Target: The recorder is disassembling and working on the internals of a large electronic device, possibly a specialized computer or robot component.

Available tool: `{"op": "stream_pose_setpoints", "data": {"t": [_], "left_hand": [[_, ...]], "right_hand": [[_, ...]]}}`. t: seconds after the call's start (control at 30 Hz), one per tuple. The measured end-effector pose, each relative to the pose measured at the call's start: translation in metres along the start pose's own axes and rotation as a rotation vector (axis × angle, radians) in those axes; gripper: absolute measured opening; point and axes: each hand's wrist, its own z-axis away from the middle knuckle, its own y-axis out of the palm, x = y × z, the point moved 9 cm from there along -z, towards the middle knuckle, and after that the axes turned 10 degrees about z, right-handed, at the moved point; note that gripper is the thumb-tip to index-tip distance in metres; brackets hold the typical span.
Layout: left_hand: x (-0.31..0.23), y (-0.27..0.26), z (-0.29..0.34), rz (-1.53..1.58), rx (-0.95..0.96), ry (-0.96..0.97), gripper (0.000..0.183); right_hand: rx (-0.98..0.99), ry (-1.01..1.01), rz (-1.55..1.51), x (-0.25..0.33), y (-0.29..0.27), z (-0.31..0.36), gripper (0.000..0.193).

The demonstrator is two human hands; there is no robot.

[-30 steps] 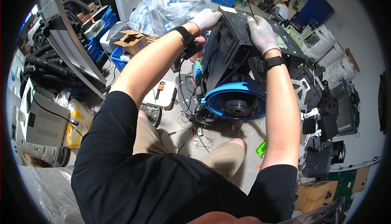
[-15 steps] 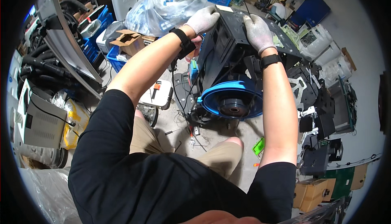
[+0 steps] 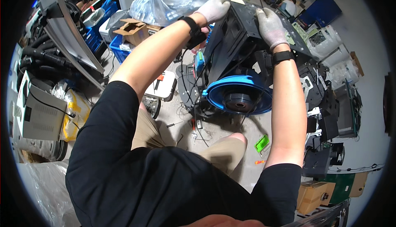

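A crowded workshop here, parts strewn across the grey floor (image 3: 248, 177), black hoses (image 3: 45, 60) heaped at far left, an open cardboard box (image 3: 133, 31) and a big clear plastic bag (image 3: 161, 8) beyond. And there, right in the middle, just beyond the knees, stands the black machine (image 3: 231, 27), its blue-rimmed round part (image 3: 237, 96) on the near side! What could go wrong? Those gloves might slide on the smooth casing if the pull comes unevenly, and a frame this bulky, held only along its top, could tip toward the knees. A foot could also find the orange screwdriver (image 3: 260, 162) or the green tray (image 3: 262, 144), both loose on the floor at near right, and balance might go with it. Now the pose: both arms reach out long and far, the left slanting inward with a bent elbow, the right nearly straight up the scene. The left hand (image 3: 214, 10) has its grip curled around the machine's upper left edge, knuckles up; the right hand (image 3: 271, 27) lies over the top, thumb toward the left, but its fingertips are hidden, so whether that grip is clenched, I cannot tell.
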Motion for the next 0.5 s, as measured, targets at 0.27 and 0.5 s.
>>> {"op": "stream_pose_setpoints", "data": {"t": [0.27, 0.5], "left_hand": [[0.014, -0.002, 0.007, 0.08, -0.066, -0.02, 0.045], [0.01, -0.002, 0.0, -0.019, -0.031, -0.188, 0.032]], "right_hand": [[0.014, 0.022, 0.026, -0.009, 0.007, -0.003, 0.058], [-0.009, -0.023, 0.009, -0.009, 0.006, -0.006, 0.055]]}}
